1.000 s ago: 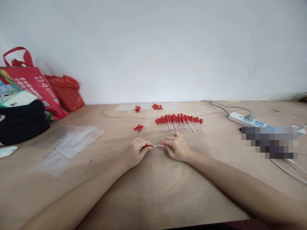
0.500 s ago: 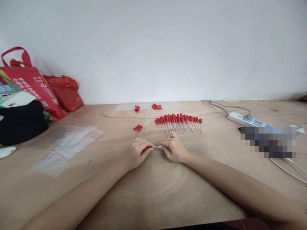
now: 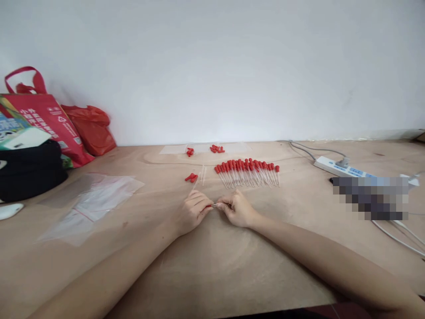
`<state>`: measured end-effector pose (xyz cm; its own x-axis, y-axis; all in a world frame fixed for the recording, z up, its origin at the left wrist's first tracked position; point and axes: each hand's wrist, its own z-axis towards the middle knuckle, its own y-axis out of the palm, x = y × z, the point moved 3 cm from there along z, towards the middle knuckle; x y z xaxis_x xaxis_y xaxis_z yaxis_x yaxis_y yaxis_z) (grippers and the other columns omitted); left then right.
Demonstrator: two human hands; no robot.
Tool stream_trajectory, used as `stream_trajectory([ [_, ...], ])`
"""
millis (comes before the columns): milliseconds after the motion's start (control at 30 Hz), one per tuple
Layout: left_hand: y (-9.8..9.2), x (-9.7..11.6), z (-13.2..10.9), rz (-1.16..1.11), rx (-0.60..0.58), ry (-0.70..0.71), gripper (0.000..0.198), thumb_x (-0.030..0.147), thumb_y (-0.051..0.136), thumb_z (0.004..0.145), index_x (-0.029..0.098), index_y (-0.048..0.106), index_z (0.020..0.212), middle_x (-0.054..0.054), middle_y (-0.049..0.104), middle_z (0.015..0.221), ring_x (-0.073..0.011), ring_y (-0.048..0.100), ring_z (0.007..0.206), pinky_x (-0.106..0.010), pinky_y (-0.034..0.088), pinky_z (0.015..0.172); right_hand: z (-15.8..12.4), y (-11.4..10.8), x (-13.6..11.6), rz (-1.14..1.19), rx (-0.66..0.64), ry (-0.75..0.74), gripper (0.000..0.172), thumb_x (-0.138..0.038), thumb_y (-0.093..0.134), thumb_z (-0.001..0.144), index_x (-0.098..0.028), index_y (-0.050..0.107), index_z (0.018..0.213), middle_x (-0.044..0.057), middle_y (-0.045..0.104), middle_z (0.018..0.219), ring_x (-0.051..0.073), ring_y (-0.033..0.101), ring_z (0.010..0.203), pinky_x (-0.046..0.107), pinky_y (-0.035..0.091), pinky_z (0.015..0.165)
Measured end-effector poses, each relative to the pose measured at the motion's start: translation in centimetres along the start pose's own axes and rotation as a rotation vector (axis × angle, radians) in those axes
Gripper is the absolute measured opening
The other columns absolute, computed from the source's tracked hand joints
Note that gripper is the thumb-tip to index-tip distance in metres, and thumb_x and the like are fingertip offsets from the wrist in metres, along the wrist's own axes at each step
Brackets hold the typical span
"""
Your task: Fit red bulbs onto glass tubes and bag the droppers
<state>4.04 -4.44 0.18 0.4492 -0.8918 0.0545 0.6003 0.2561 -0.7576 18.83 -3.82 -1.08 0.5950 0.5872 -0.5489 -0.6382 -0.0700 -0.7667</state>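
Right hand (image 3: 237, 211) has slid toward the left hand (image 3: 195, 211), so less tube (image 3: 214, 205) shows. Left fingers pinch a bulb (image 3: 209, 206), right fingers the tube, probably to keep both aligned; the join's depth is unclear. Outward, loose bulbs (image 3: 191, 177) lie at eleven o'clock; droppers (image 3: 247, 166) at one block the right hand's way forward; bags (image 3: 96, 204) at nine; power strip (image 3: 345, 169) at two.

To your left, a red shopping bag (image 3: 49, 122) with white lettering stands beside a crumpled red plastic bag (image 3: 89, 130), near the pale wall (image 3: 212, 66). A black bag (image 3: 29, 173) sits before the shopping bag. To your right lies a white power strip (image 3: 325, 165) with a grey plug (image 3: 342, 162) in it; a white cable (image 3: 388, 234) runs nearer you.
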Motion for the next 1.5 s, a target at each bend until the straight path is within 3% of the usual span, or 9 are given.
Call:
stream_trajectory([
  [167,-0.5,-0.1,0.4,0.059,0.011,0.089,0.010,0.015,0.045,0.083,0.015,0.054,0.081,-0.004,0.063,0.073,-0.0154,0.056,0.071,-0.031,0.042,0.069,0.3,-0.2,-0.1,0.093,-0.049,0.027,0.028,-0.023,0.040,0.082,-0.014,0.061,0.065,-0.003,0.051,0.052,0.007,0.041,0.049,0.019,0.029,0.055],
  [267,-0.8,-1.0,0.2,-0.003,0.060,-0.022,0.009,0.019,0.047,0.083,0.017,0.054,0.089,-0.003,0.063,0.076,-0.0148,0.058,0.073,-0.030,0.043,0.071,0.6,-1.0,-0.7,0.027,-0.071,-0.007,0.027,-0.023,0.039,0.084,-0.015,0.062,0.074,-0.001,0.056,0.060,0.008,0.045,0.054,0.020,0.029,0.056],
  [433,-1.0,-2.7,-0.4,-0.076,0.029,-0.208,0.032,0.028,0.051,0.082,0.019,0.043,0.112,-0.003,0.062,0.085,-0.0165,0.057,0.085,-0.032,0.043,0.080,1.0,-1.9,-1.1,-0.246,-0.101,-0.055,0.019,-0.021,0.045,0.079,-0.018,0.063,0.076,0.004,0.062,0.075,0.014,0.053,0.074,0.025,0.029,0.065],
  [600,-1.8,-5.5,-1.3,0.101,0.115,-0.442,0.049,0.032,0.063,0.071,0.018,0.042,0.113,-0.007,0.056,0.102,-0.0226,0.050,0.097,-0.039,0.038,0.087,2.8,-2.0,1.2,-0.130,0.015,0.213,0.020,-0.021,0.043,0.079,-0.017,0.062,0.078,0.004,0.064,0.073,0.014,0.056,0.067,0.023,0.035,0.059],
  [733,-2.0,-8.1,-2.2,0.163,0.163,-0.692,0.038,0.027,0.062,0.070,0.016,0.049,0.103,-0.008,0.055,0.098,-0.0232,0.050,0.095,-0.039,0.039,0.085,5.0,-1.5,2.2,-0.165,0.160,0.372,0.021,-0.024,0.044,0.079,-0.016,0.057,0.093,0.007,0.065,0.085,0.016,0.058,0.076,0.024,0.037,0.064],
  [833,-1.7,-9.2,-2.6,0.141,0.135,-0.777,0.029,0.026,0.056,0.073,0.016,0.054,0.100,-0.008,0.054,0.095,-0.0223,0.051,0.093,-0.036,0.041,0.083,6.5,-0.6,1.9,-0.333,0.165,0.417,0.026,-0.024,0.043,0.078,-0.016,0.052,0.101,0.008,0.065,0.086,0.020,0.058,0.082,0.029,0.034,0.071],
  [1133,-0.3,-10.1,-1.5,0.091,-0.027,-0.673,0.027,0.021,0.044,0.079,0.015,0.057,0.103,-0.008,0.058,0.096,-0.0193,0.056,0.087,-0.031,0.045,0.077,7.7,0.4,2.1,-0.521,0.104,0.490,0.021,-0.023,0.041,0.078,-0.014,0.052,0.092,0.012,0.064,0.085,0.022,0.059,0.081,0.034,0.025,0.076],
  [1300,0.0,-10.4,-1.1,0.113,-0.026,-0.681,0.028,0.017,0.042,0.079,0.015,0.058,0.101,-0.010,0.061,0.098,-0.0214,0.057,0.088,-0.035,0.045,0.078,8.7,0.8,1.2,-0.495,0.118,0.455,0.025,-0.027,0.036,0.081,-0.014,0.056,0.088,0.012,0.064,0.087,0.021,0.059,0.081,0.036,0.025,0.077],
  [1500,0.0,-10.6,-1.1,0.131,-0.027,-0.678,0.026,0.013,0.044,0.075,0.019,0.060,0.095,-0.006,0.063,0.090,-0.0197,0.058,0.082,-0.033,0.046,0.075,10.6,1.9,0.4,-0.459,0.061,0.548,0.031,-0.034,0.038,0.080,-0.013,0.060,0.086,0.015,0.063,0.091,0.024,0.058,0.085,0.040,0.024,0.082],
])
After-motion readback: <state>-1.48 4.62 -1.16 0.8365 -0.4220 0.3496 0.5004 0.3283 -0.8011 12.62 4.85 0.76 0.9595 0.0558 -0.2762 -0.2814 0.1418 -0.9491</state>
